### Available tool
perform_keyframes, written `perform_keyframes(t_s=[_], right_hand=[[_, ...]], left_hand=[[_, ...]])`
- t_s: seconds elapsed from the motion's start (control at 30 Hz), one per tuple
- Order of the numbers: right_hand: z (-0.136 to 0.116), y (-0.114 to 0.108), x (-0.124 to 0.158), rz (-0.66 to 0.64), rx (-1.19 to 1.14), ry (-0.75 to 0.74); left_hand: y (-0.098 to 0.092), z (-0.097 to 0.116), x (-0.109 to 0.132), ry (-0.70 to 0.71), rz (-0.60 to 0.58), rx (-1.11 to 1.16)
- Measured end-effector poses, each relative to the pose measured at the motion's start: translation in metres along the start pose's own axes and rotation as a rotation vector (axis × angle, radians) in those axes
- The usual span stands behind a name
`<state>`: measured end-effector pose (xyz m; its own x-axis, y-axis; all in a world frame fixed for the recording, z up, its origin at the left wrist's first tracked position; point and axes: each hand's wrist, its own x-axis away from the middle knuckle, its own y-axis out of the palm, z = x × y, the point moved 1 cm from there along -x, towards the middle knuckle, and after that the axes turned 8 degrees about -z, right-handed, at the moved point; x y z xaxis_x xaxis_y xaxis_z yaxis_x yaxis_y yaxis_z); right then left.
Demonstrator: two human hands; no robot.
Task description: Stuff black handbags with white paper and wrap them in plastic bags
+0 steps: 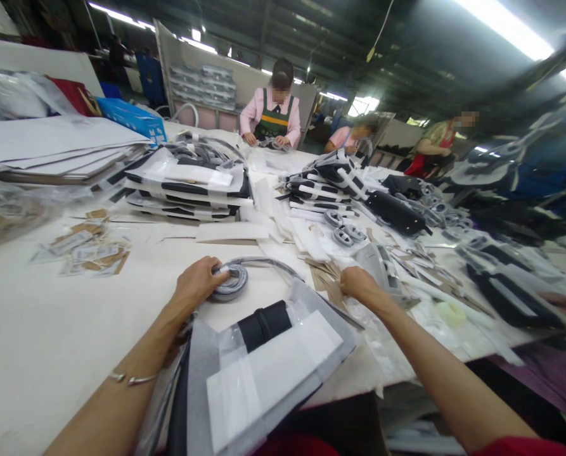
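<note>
My left hand (198,278) is closed on a coiled strap (237,284) in grey wrapping, with the thumb over the coil. From the coil a wrapped length of strap (268,261) curves right toward a black handbag (263,326). The bag lies tilted at the table's front edge, mostly covered by greyish paper and a white sheet (276,373) under clear film. My right hand (362,286) is curled shut at a pile of brown card strips (324,278), to the right of the bag. Its fingertips are hidden, so what they hold does not show.
Stacked wrapped bags (187,190) stand at the back left, with more bags (325,183) at the back right. Paper tags (92,247) lie to the left. Several people work around the table, including one in a green apron (276,120); another person's hand (565,304) shows at right.
</note>
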<state>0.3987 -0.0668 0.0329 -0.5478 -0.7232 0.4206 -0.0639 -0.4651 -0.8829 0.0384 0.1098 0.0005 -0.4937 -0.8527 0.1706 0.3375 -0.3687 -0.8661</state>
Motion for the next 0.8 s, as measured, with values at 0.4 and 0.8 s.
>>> perform_keyframes(t_s=[0.4,0.8], right_hand=[[0.004,-0.005,0.005,0.019,-0.007,-0.082],[-0.001,0.005,0.009,0.054,0.011,-0.115]], left_hand=[[-0.002,0.001,0.001,0.001,0.007,0.008],[0.0,-0.001,0.002,0.012,0.017,0.015]])
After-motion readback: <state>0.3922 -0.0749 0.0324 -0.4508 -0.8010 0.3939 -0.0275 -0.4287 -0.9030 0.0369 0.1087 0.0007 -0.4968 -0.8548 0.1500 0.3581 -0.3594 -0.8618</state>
